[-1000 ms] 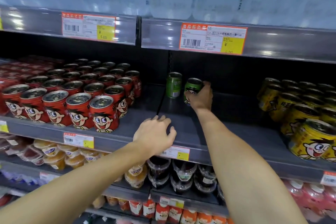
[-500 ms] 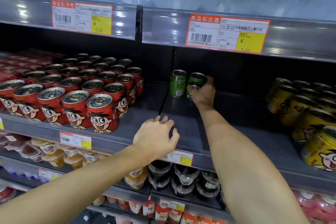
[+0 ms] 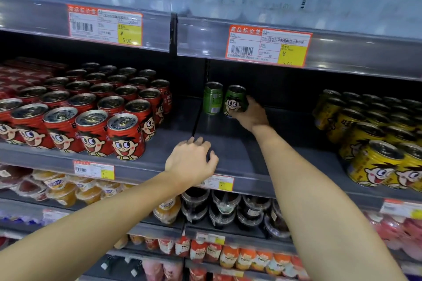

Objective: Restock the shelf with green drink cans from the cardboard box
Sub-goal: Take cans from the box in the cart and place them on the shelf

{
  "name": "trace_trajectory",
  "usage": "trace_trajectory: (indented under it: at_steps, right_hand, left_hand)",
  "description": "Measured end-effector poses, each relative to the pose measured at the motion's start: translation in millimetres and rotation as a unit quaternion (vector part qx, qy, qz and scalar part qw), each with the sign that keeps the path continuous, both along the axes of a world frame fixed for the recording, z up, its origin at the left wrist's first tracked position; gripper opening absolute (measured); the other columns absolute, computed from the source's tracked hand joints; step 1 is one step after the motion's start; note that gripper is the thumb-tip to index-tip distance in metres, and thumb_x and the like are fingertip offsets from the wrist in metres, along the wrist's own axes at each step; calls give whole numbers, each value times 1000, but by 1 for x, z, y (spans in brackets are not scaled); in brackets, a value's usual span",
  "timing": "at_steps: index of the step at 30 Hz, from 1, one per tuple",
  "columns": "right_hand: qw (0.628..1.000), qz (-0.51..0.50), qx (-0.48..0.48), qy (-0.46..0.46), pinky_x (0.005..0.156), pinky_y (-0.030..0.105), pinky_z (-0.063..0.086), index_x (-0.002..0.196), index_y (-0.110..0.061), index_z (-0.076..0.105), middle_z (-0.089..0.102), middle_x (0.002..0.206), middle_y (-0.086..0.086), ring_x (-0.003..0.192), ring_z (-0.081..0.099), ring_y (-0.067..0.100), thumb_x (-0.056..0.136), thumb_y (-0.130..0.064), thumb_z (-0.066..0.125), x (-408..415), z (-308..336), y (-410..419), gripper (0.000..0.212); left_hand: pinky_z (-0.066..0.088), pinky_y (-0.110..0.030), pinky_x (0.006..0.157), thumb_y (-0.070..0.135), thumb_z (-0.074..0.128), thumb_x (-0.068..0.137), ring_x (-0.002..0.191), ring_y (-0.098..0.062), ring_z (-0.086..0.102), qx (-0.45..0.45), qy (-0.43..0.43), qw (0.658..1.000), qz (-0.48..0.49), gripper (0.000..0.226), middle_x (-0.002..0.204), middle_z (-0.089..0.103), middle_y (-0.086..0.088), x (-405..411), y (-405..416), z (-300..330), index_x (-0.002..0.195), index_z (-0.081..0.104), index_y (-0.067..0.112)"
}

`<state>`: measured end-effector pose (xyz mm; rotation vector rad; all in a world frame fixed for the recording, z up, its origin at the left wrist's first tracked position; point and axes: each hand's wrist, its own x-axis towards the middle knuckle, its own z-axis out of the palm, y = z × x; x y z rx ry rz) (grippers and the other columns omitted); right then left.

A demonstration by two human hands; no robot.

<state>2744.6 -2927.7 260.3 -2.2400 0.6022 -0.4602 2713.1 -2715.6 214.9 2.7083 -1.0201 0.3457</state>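
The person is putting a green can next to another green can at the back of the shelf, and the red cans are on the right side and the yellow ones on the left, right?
Almost. The sides are swapped: the head view shows the red cans on the left and the yellow cans on the right. The rest holds: the right hand holds a green can beside another green can at the back of the shelf.

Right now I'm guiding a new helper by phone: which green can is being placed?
On the middle shelf, find the bare stretch between the red cans and yellow cans. Two green cans stand at its back. It's the right one, gripped by the right hand, cartoon face showing.
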Motion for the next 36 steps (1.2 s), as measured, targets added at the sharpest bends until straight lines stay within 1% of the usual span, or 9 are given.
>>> trace_trajectory:
  at_steps: [3, 5, 13, 21, 25, 27, 31, 34, 36]
  right_hand:
    - [992, 29, -12, 121, 91, 23, 38, 143, -14, 46, 50, 146, 8, 133, 48, 28, 86, -44, 71, -31, 13, 8, 69]
    - [984, 49, -44, 168, 97, 25, 38, 149, -11, 37, 42, 152, 10, 136, 44, 28, 90, -47, 65, -53, 14, 20, 75]
    - [958, 81, -176, 213, 106, 45, 38, 145, -8, 40, 37, 147, 16, 134, 35, 36, 101, -50, 41, -106, -17, 82, 61]
    - [951, 39, -234, 196, 107, 44, 34, 138, -11, 50, 45, 143, 13, 131, 40, 35, 105, -44, 26, -125, -33, 101, 53]
    - [951, 23, -220, 214, 106, 45, 34, 136, -17, 50, 48, 143, 9, 132, 39, 32, 104, -42, 21, -127, -35, 108, 50]
    - [947, 22, -242, 209, 111, 46, 30, 138, -15, 49, 46, 145, 11, 135, 38, 32, 105, -41, 24, -137, -34, 116, 49]
    - [934, 15, -295, 201, 122, 48, 8, 155, -13, 24, 20, 163, 12, 151, 11, 30, 105, -46, 26, -168, -43, 139, 60]
    - [938, -1, -286, 194, 123, 46, 7, 158, -12, 12, 4, 165, 12, 153, -1, 29, 105, -46, 26, -190, -56, 166, 65]
    - [940, -15, -273, 205, 123, 47, 7, 158, -11, 9, 0, 166, 11, 153, -3, 29, 104, -45, 30, -202, -65, 185, 67]
  left_hand:
    - [45, -34, 84, 44, 16, 84, 106, -26, 59, 0, -6, 1000, 2, 57, 100, 65, -1, 0, 0, 0, 94, 64, 15]
    - [45, -35, 77, 45, 15, 82, 98, -27, 61, 4, 3, 1000, -2, 58, 94, 64, -2, -1, 1, 0, 90, 64, 14]
    - [40, -35, 75, 32, 42, 95, 97, -28, 59, -11, 15, 1000, 0, 29, 99, 63, -7, -9, 4, 8, 96, 61, 11]
    - [39, -41, 98, 45, 29, 100, 120, -31, 51, 30, 75, 997, -12, 49, 126, 58, -11, -6, 6, 6, 117, 60, 10]
    - [25, -48, 110, 48, 17, 102, 123, -30, 49, 155, -3, 988, -18, 58, 133, 55, -11, -17, 15, 5, 127, 55, 13]
    - [21, -50, 113, 48, 18, 102, 127, -29, 47, 170, -32, 984, -33, 58, 137, 53, -11, -24, 24, 4, 132, 51, 12]
    - [10, -49, 119, 44, 23, 102, 144, -27, 26, 153, -54, 985, -50, 61, 155, 31, -13, -40, 45, -6, 150, 27, 7]
    - [4, -49, 120, 38, 23, 103, 150, -26, 5, 160, -76, 980, -86, 63, 162, 8, -14, -53, 65, -10, 154, 10, 4]
    - [4, -48, 121, 36, 28, 102, 150, -27, 1, 151, -79, 977, -131, 65, 163, 5, -14, -63, 79, -12, 154, 8, 3]
